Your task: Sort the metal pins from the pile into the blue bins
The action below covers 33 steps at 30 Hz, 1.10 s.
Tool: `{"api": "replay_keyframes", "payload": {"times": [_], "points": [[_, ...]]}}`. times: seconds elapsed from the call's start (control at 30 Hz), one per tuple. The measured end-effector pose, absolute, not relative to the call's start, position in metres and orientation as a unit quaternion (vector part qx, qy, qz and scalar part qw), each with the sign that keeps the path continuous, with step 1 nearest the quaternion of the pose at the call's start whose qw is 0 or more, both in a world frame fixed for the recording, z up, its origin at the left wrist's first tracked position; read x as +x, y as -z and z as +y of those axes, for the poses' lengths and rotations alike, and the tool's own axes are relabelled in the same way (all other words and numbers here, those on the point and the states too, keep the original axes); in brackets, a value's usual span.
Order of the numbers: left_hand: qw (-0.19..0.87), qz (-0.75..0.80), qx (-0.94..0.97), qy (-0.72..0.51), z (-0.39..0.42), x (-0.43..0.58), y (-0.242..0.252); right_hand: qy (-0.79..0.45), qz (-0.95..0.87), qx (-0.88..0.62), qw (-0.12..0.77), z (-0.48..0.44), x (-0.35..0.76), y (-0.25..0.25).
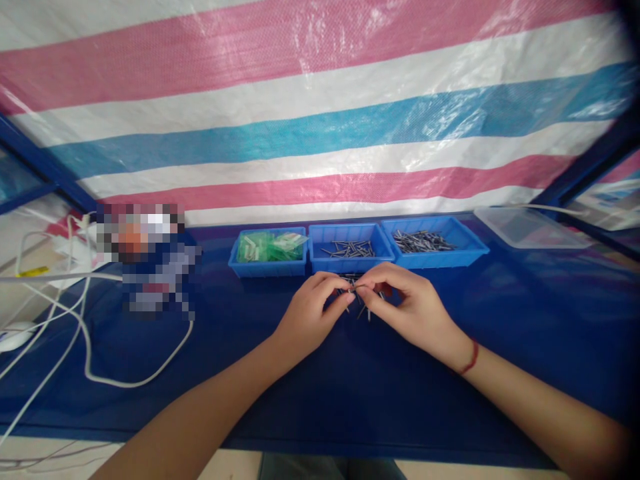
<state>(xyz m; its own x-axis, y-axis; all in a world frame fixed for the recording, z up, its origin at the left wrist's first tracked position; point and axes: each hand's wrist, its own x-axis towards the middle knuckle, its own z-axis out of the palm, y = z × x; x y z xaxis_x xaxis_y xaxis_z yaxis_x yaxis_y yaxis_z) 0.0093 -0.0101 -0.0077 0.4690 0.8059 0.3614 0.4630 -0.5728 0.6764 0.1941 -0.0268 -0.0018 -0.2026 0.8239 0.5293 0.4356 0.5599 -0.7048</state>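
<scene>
My left hand (320, 303) and my right hand (407, 300) meet over the blue tabletop, thumbs and forefingers pinched. Between their fingertips is a thin, nail-like metal piece (358, 287), too small to make out well. Under and just behind the fingers lies a loose pile of similar metal pieces (369, 313), partly hidden by the hands. The middle blue bin (350, 260), right behind the hands, holds more of these thin pieces. A fuller heap of them sits in the right blue bin (440, 259).
The left blue bin (267, 269) contains small green and clear plastic packets. A translucent lid (533, 228) lies at the back right. White cables (135, 385) loop over the table's left side, beside a blurred-out patch. A striped plastic sheet (300, 140) hangs behind the table.
</scene>
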Motion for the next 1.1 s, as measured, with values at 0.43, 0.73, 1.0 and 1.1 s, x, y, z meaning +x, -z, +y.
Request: {"api": "replay_keyframes", "payload": {"times": [0.43, 0.73, 1.0, 1.1], "points": [[0.183, 0.408, 0.849, -0.283, -0.013, 0.006, 0.006, -0.053, -0.748, -0.477, 0.458, -0.009, 0.222, -0.004], [0.084, 0.391, 0.906, -0.138, -0.016, 0.005, 0.01, 0.13, -0.619, -0.692, 0.348, 0.026, 0.294, 0.001], [0.089, 0.362, 0.916, -0.152, -0.008, 0.001, 0.011, 0.123, -0.662, -0.67, 0.312, 0.026, 0.294, 0.002], [0.101, 0.342, 0.917, -0.176, -0.006, 0.0, 0.015, 0.13, -0.68, -0.637, 0.339, 0.02, 0.28, -0.001]]}}
